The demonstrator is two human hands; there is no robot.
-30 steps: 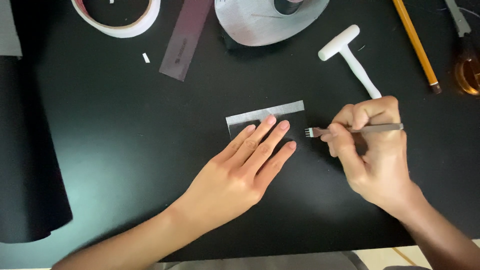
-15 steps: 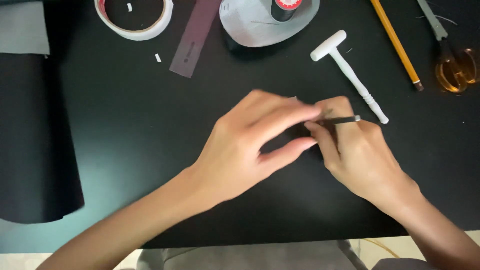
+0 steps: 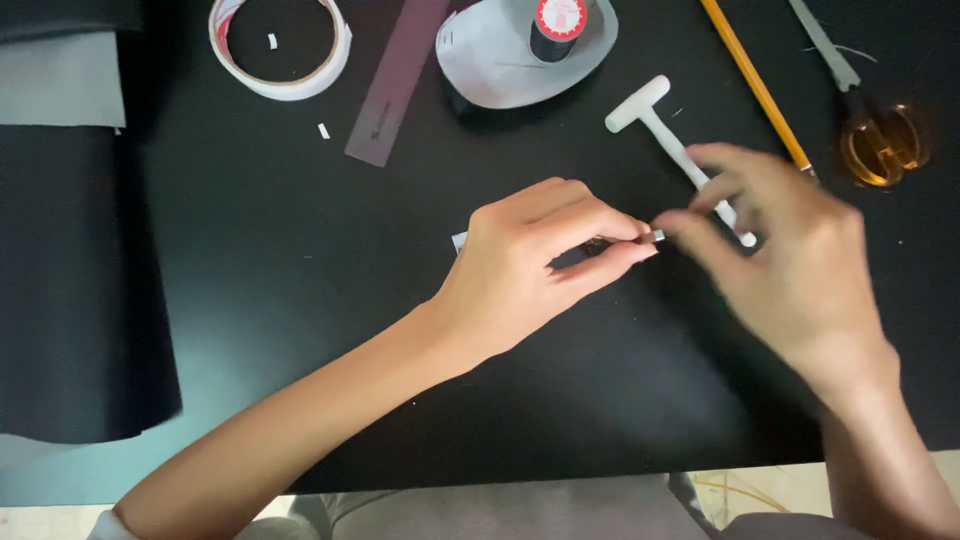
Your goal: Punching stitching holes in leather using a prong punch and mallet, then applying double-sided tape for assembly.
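A thin metal tool [image 3: 652, 236] lay pinched between the thumb and fingers of the left hand [image 3: 530, 265] at the middle of the black mat [image 3: 300, 290], above a small grey strip [image 3: 459, 241] mostly hidden beneath that hand. It looked light, stiff and narrow, probably best taken by its shaft. The right hand [image 3: 790, 270], blurred, hovered just right of it over the white mallet [image 3: 670, 140], its grip impossible to tell.

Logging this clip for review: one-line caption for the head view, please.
Left hand pinches a thin metal tool over a grey strip on a black mat; blurred right hand beside a white mallet.
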